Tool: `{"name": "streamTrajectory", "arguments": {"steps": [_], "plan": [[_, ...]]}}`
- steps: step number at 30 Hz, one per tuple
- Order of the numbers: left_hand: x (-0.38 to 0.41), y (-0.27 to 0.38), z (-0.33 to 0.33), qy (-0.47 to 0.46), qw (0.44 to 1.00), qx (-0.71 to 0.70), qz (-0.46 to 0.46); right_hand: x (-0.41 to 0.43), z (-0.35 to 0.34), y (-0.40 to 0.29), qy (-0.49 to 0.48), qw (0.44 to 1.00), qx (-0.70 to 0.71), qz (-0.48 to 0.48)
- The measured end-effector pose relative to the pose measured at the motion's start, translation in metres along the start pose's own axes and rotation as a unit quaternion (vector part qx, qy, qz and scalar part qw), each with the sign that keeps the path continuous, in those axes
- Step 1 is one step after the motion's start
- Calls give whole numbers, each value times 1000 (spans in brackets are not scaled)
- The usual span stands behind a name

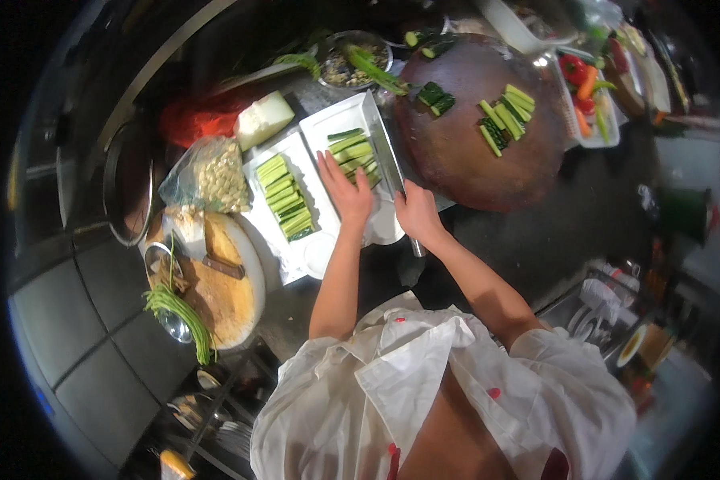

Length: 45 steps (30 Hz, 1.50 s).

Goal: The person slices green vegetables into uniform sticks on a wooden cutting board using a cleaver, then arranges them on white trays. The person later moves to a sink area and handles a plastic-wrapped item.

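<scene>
My left hand [349, 195] lies over a white rectangular plate [319, 125], its fingers apart and at the near side of a row of cucumber sticks [351, 149]. My right hand [419, 209] grips the handle of a cleaver, whose broad blade [385, 144] stands on edge along that plate's right side. To the left, a second white plate [319, 207] bears a neat row of cucumber sticks [285, 198]. On the dark round chopping board [456, 174] are more cut cucumber sticks [507, 117] and short cucumber chunks [435, 98].
A white basket [605, 137] of peppers and carrots stands right of the board. Leftward are a pale melon block [265, 122], a bag of pale peeled pieces [219, 180] and a round wooden board [222, 306] with a knife [223, 267] and long beans [183, 318].
</scene>
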<state>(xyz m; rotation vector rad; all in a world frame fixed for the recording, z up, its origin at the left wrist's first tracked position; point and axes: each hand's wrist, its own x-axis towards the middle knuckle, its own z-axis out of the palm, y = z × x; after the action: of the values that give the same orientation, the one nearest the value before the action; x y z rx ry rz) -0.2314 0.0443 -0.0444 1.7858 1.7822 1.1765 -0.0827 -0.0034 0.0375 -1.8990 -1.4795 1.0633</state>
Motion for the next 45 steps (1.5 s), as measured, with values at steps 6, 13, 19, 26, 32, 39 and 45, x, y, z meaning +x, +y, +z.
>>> {"name": "streamTrajectory", "arguments": {"steps": [6,13,19,26,32,39,45], "plan": [[51,63,-19,4,995,29,94,-62,-107,23,-57,874,453,165],[64,205,105,-291,922,-131,217,-147,-178,168,71,796,545,253],[65,222,207,-271,929,0,252,-117,-185,196,87,768,588,237],[48,226,224,-200,947,4,253,-69,-176,176,60,754,617,215],[38,235,231,-156,960,26,229,-72,-173,179,6,773,597,215],[41,231,226,-142,966,-40,210,-73,-179,176,-36,794,566,219],[37,230,208,-122,973,-109,166,-85,-191,162,-49,820,516,242]]}}
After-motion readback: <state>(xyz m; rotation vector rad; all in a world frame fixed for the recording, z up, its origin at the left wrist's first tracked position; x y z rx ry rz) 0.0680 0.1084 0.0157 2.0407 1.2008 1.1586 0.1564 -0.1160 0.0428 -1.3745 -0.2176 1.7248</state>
